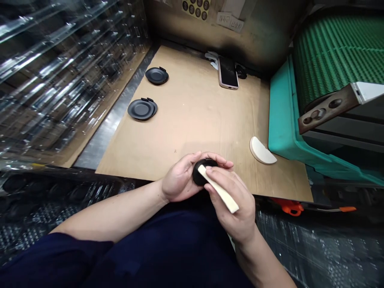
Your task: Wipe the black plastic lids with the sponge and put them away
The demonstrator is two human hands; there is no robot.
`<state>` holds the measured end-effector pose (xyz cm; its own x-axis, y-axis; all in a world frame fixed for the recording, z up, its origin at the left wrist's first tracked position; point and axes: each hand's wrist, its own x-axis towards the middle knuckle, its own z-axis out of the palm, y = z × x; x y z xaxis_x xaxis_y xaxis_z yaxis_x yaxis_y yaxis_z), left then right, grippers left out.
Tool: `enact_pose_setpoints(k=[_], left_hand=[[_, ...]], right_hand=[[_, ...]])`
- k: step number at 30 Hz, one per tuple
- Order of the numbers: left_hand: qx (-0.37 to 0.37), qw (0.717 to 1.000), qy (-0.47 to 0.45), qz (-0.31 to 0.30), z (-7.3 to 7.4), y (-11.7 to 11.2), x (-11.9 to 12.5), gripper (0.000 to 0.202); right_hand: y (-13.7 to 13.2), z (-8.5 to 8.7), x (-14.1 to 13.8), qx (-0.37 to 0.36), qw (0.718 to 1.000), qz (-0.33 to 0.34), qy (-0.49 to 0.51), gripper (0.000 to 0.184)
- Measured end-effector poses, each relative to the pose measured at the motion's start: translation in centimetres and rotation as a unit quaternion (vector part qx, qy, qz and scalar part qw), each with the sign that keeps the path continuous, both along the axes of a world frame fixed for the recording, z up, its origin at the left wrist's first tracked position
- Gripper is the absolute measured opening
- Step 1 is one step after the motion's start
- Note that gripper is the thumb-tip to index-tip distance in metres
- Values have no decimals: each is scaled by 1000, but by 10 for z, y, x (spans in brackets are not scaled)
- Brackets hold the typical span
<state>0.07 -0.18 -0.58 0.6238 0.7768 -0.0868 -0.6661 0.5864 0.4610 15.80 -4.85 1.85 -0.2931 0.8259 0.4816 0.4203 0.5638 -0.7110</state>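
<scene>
My left hand (183, 178) is curled around a round black plastic lid (198, 173), holding it near the front edge of the cardboard. In my right hand (235, 196) is a cream-coloured sponge pad (222, 193), seen on its narrow side, with its far end against the black lid. My fingers cover part of the lid. To the left lie similar black lids: one group (141, 109) looks like two overlapping pieces, and another lid (157, 75) sits farther back. A white half-round pad (262, 151) rests on the cardboard at the right.
Cardboard (204, 116) covers the worktop. A phone (228, 72) lies at the back beside a white crumpled item (212, 58). A teal crate (282, 108) and a green ribbed belt (339, 48) stand right. Clear plastic trays (69, 68) are stacked left. An orange-handled tool (292, 208) is below the edge.
</scene>
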Motion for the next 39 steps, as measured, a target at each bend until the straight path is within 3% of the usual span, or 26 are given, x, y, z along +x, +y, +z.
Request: enact_pose_setpoints(k=[7,11,16,21,26,31,35,39], left_hand=[[6,999,17,-31,0,1,-1,74],[13,998,27,-52,-2,1,-1,74],[3,998,29,-50,-1,1,-1,78],[12,999,37,-33,1,1,1,70],[-15,1000,20,-8,-2,0,2,71],[-5,998,21,51,-1,-3,5,61],[-5,989,39,143,-1,-6,7,40],[5,989,29,146,-4,-7,8,30]], right_hand=[[2,0,1,7,999,32,-17,51],[6,3,2,55,998,-11,-8,52],[8,5,6,-8,997,64,-31,47],[8,3,6,38,999,17,-17,53],[3,3,6,-12,995,86,-52,51],[-2,-2,-4,24,1000,-1,-21,50],[-8,-10,-11,23,999,6,-24,50],[-11,-15,-5,46,996,-73,-36,47]])
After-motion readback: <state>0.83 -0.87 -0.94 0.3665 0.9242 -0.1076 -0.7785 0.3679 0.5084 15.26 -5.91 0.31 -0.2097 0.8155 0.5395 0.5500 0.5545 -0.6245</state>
